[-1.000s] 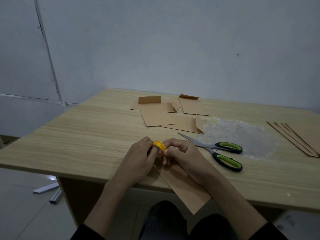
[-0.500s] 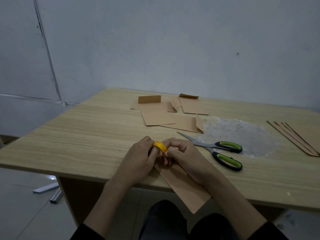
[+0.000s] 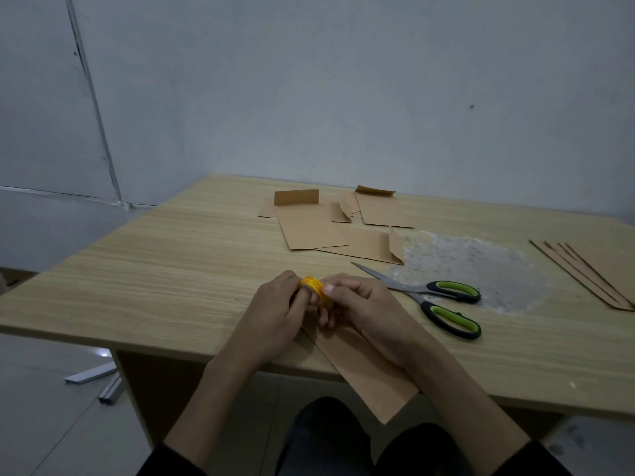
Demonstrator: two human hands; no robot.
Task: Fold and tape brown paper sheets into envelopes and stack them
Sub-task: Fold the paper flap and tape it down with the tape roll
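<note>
A small yellow tape roll (image 3: 313,286) sits between both hands near the table's front edge. My left hand (image 3: 275,314) grips the roll from the left, and my right hand (image 3: 360,305) pinches at its right side with curled fingers. Under the hands lies a folded brown paper sheet (image 3: 367,371), slanting down past the table edge. Several folded brown envelopes (image 3: 316,231) lie spread at the back middle of the table. A stack of flat brown sheets (image 3: 598,269) rests at the right edge.
Scissors with green and black handles (image 3: 443,304) lie closed just right of my right hand. A pale scuffed patch (image 3: 481,266) marks the wooden table (image 3: 154,286). Metal bars (image 3: 92,376) lie on the floor at the left.
Both hands stay on the tape roll with only slight finger shifts. Nothing else has moved.
</note>
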